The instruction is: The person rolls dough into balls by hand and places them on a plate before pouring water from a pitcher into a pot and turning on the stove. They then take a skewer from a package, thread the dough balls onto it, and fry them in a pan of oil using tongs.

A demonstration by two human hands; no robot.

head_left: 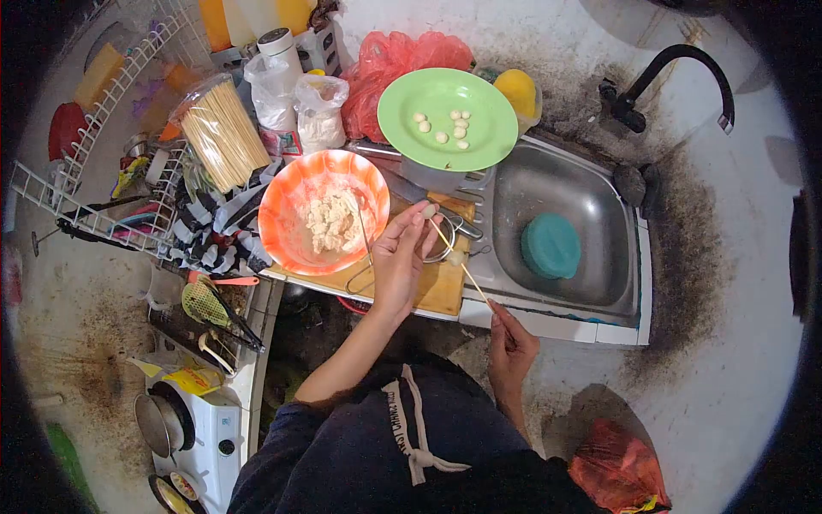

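My left hand (402,255) pinches a small pale dough ball (429,211) at the upper tip of a thin wooden skewer (476,284). Lower on the stick sits a second pale ball (456,257). Gripped between the fingers of my right hand (512,343) is the skewer's lower end. Left of my hands stands an orange-and-white bowl (276,193) holding lumpy pale dough (334,221), with a metal utensil (363,224) leaning inside. Several more small balls (442,137) lie on a green plate (402,103) beyond my hands.
A wooden cutting board (441,295) lies under my hands. To the right, a steel sink (591,295) holds a teal round object (550,246) below a black faucet (676,51). At the left are a pack of skewers (224,133), a white dish rack (103,107) and a stove (214,445).
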